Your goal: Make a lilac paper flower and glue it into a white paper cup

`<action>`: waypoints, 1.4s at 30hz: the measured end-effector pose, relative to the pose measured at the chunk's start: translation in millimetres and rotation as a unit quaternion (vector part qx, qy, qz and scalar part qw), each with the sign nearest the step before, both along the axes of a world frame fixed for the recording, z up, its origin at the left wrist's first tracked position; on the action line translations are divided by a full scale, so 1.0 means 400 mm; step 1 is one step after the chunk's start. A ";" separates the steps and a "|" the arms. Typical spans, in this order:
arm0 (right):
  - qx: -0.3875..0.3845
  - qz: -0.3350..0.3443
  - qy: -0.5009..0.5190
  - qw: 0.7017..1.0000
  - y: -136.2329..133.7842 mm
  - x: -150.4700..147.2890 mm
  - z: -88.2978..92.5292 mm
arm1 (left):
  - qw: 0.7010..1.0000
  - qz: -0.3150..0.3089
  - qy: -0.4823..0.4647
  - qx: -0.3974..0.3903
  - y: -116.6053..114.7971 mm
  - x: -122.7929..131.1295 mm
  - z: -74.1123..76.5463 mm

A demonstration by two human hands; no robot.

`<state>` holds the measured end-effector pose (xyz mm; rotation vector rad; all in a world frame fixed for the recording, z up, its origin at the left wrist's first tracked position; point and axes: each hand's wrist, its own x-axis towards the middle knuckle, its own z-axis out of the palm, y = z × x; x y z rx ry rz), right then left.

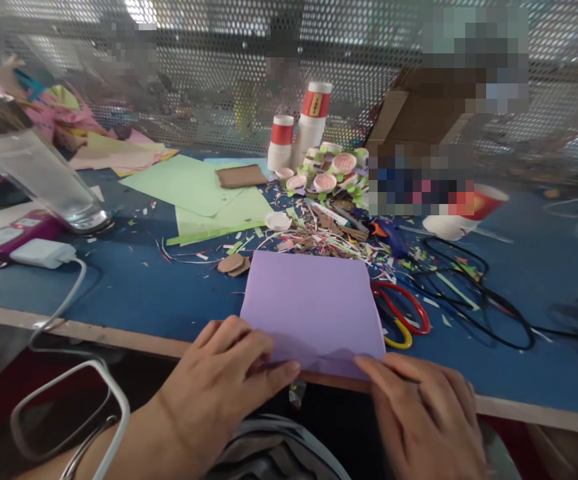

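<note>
A sheet of purple paper (313, 300), apparently folded, lies at the front edge of the blue table. My left hand (229, 373) has curled fingers at its near left corner, the thumb along the near edge. At the near right corner, my right hand (419, 400) grips the edge with its index finger on top; its thumb is hidden. Scissors with red and yellow handles (403, 310) lie against the paper's right side, their blades out of sight. Small brown cardboard discs (233, 264) rest by its far left corner.
Paper scraps (326, 230) litter the table behind the paper. Stacked paper cups (313, 117) and a pile of cut cup bottoms (329, 173) stand farther back. Green sheets (193, 190), a tilted-looking glass (43, 173) and a purple power bank (19, 233) are left; black cable (499, 313) lies right.
</note>
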<state>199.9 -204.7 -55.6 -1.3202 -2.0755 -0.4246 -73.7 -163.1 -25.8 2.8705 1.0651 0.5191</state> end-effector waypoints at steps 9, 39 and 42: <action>-0.045 0.072 -0.008 0.996 -0.019 -0.059 -0.006 | 0.999 -0.011 -0.006 0.030 -0.054 0.043 -0.019; 0.034 0.053 -0.006 0.998 -0.014 -0.006 -0.046 | 0.998 0.053 0.039 0.004 -0.038 0.066 -0.046; 0.039 0.045 -0.001 0.998 -0.021 0.004 -0.053 | 0.998 0.045 0.043 -0.002 -0.036 0.064 -0.042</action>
